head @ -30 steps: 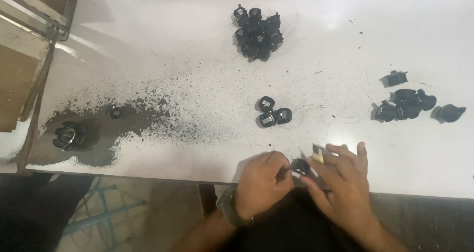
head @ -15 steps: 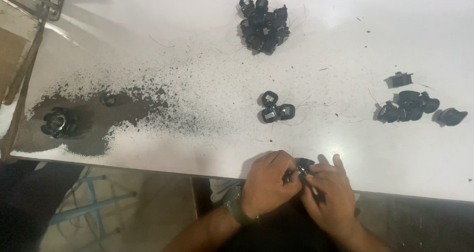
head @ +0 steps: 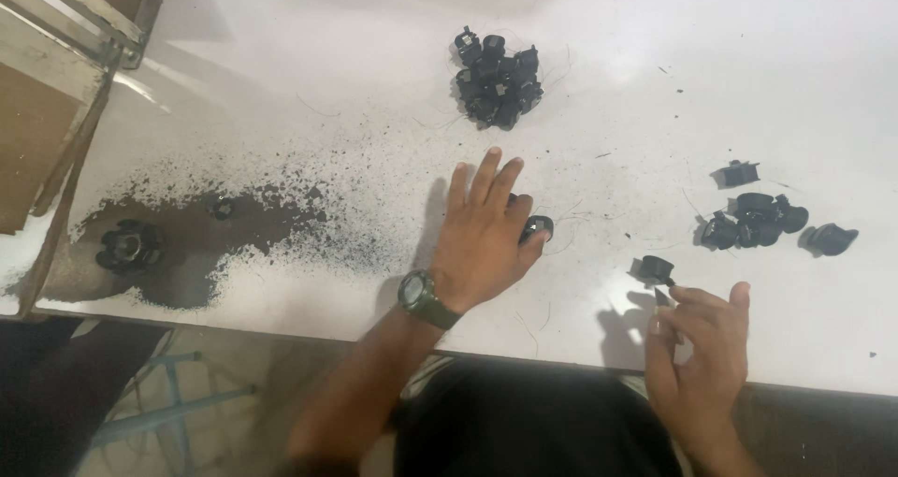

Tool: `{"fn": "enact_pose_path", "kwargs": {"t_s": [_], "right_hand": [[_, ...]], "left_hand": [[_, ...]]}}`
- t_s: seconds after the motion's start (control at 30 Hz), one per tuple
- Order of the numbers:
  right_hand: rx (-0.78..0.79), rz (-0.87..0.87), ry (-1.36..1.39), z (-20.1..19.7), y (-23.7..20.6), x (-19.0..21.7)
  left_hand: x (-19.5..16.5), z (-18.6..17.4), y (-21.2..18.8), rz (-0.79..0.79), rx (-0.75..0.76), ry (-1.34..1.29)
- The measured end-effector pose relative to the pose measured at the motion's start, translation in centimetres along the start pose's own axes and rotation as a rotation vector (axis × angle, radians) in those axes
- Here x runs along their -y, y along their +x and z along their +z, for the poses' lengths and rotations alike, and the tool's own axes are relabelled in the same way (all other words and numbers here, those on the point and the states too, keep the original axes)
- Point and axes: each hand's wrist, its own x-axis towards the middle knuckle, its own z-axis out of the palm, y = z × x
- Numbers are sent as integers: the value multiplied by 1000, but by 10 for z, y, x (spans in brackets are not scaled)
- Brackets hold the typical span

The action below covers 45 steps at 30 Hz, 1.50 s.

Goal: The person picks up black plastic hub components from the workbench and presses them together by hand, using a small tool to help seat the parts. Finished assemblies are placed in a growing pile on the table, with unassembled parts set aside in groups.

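Observation:
My left hand (head: 482, 229), with a dark watch (head: 418, 293) on the wrist, lies palm down with fingers apart on the white table (head: 309, 84). It covers a small group of black plastic parts; one of them (head: 536, 227) shows beside the thumb. My right hand (head: 702, 355) is at the table's front edge, its fingers pinched on a small dark pointed tool (head: 662, 297). A single black part (head: 655, 269) lies on the table just beyond that tool, apart from the fingers.
A heap of black parts (head: 496, 79) sits farther back. Several more (head: 758, 217) lie at the right. Black dust (head: 234, 229) spreads over the left of the table, with a round black part (head: 129, 245) in it. A wooden frame (head: 56, 84) borders the left side.
The hands were together at the front edge working on one black part. Now they are apart: the left has reached forward onto the small group, and the part lies by the right hand.

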Motion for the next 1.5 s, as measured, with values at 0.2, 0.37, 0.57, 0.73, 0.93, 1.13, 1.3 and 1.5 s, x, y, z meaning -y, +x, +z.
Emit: {"fn": "enact_pose_path", "kwargs": {"t_s": [0.2,0.37,0.57,0.73,0.93,1.13,1.3,1.5], "right_hand": [[146,6,-40,-5,2,16],[294,-23,-57,0,18,39],[431,-15,-103,4,27,48],[347,38,-129,7,20,50],[193,-47,-72,3,6,47],[176,-96,148,9,-15,41],[223,-74,65,15,-13,42],[220,-51,74,13,-6,51]], "left_hand": [[-14,6,-12,95,172,-54],[-30,6,-55,289,77,-108],[-40,15,-85,232,-34,-290],[-42,19,-97,292,-220,-174],[-52,32,-107,133,-233,-218],[-60,37,-108,73,-292,-283],[-62,38,-108,45,-298,-274],[-63,40,-109,53,-326,-319]]}}
